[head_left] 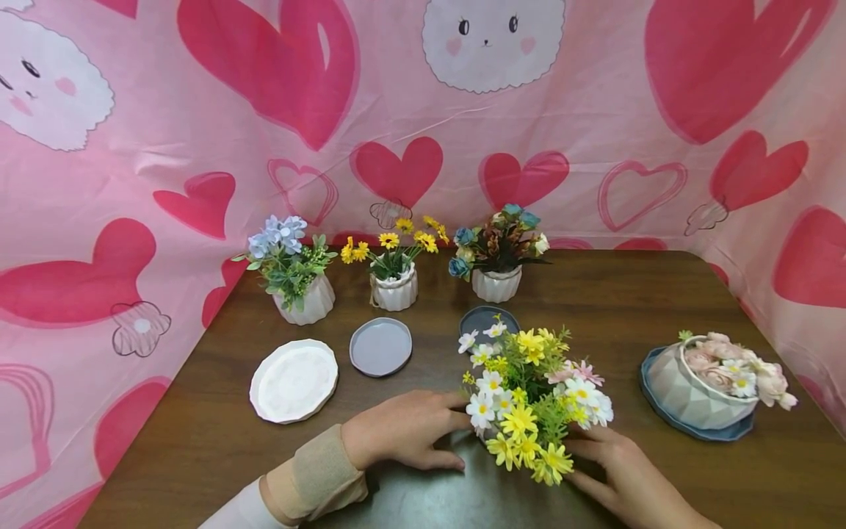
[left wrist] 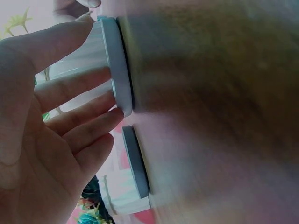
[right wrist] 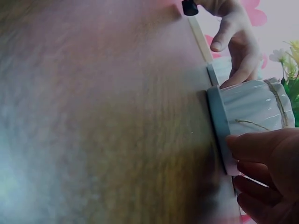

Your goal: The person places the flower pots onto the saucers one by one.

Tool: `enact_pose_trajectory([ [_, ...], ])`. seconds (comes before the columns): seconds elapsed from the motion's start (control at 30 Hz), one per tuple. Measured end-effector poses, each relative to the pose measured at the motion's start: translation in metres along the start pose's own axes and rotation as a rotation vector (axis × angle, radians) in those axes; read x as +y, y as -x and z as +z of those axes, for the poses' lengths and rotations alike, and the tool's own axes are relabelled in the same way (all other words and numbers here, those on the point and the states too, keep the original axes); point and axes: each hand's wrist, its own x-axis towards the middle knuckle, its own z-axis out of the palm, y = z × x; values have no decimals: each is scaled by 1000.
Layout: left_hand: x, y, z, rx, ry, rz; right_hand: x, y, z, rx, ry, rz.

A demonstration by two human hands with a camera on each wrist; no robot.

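A white pot point(right wrist: 254, 105) with twine round its neck, holding yellow, white and pink flowers point(head_left: 518, 422), stands on a grey-blue saucer point(right wrist: 217, 112) at the table's front. My left hand point(head_left: 410, 430) is at its left, fingers nearly straight and fingertips right at the saucer's rim in the left wrist view. On the other side is my right hand point(head_left: 615, 470), its thumb against the saucer's edge and its fingers loosely bent beside it. From the head view, the flowers hide most of the pot and saucer.
Three potted plants, with light blue point(head_left: 280, 239), yellow point(head_left: 390, 242) and teal flowers point(head_left: 465, 253), line the back. Before them lie a white saucer point(head_left: 294, 382), a grey saucer point(head_left: 380, 347) and a dark saucer point(head_left: 489, 319). At right, a faceted pot point(head_left: 694, 393) tilts on a blue saucer point(head_left: 700, 432).
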Motion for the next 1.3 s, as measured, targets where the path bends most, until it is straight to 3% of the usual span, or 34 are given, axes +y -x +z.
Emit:
enact_pose_trajectory([
  [0.37,0,0,2,6,0,6,-1,0,1,26,23,-50],
  [0.7,0,0,2,17,-11,3,1,-1,4,97,21,-145],
  [1.3,0,0,3,31,-18,2,5,-4,0,63,87,-229],
])
